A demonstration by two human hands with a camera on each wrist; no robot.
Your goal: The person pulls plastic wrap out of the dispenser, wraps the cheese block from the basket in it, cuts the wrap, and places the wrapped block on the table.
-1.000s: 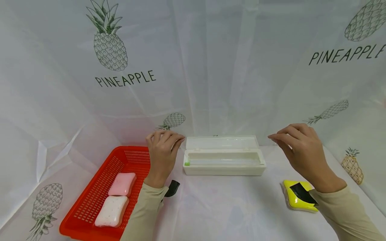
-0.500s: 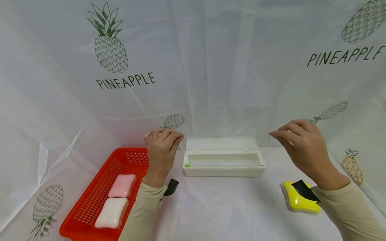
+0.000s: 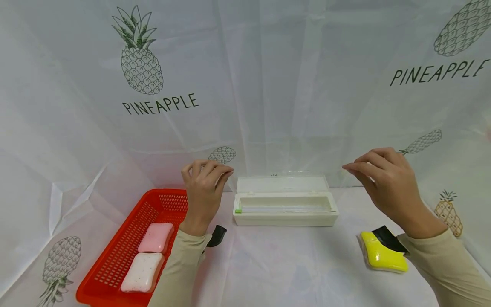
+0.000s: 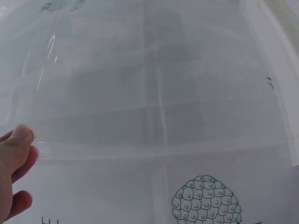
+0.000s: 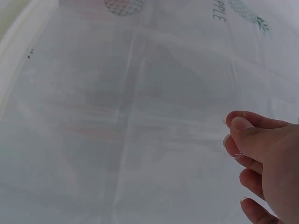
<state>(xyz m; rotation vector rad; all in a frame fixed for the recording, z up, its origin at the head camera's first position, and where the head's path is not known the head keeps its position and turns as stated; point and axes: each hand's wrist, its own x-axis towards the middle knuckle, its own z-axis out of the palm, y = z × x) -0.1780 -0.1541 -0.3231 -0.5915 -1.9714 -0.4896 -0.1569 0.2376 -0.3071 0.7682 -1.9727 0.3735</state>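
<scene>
Left hand (image 3: 201, 194) and right hand (image 3: 391, 183) pinch clear film (image 4: 46, 63)

The hands are well apart, each pinching an end of the film between thumb and fingers. It spans the gap and is hard to make out in the head view.

Between and below them, a white box (image 3: 284, 220) sits on the counter (image 3: 284, 264), its lid (image 3: 281, 184) raised at the back, a green tab (image 3: 238, 211) at its left end.

At left, a red basket (image 3: 101, 256) holds a pink block (image 3: 156, 237) and a white block (image 3: 142, 273); the left sleeve (image 3: 178, 273) hides part of the basket. At right lies a yellow block (image 3: 385, 258), its upper corner covered by a black flap (image 3: 389, 239) at the right wrist.

The backdrop (image 3: 276, 85) carries pineapple drawings and the word "PINEAPPLE" (image 3: 160, 104) twice, the second cut by the right edge. The right wrist view shows only the word's end; letters low in the left wrist view cannot be read.
</scene>
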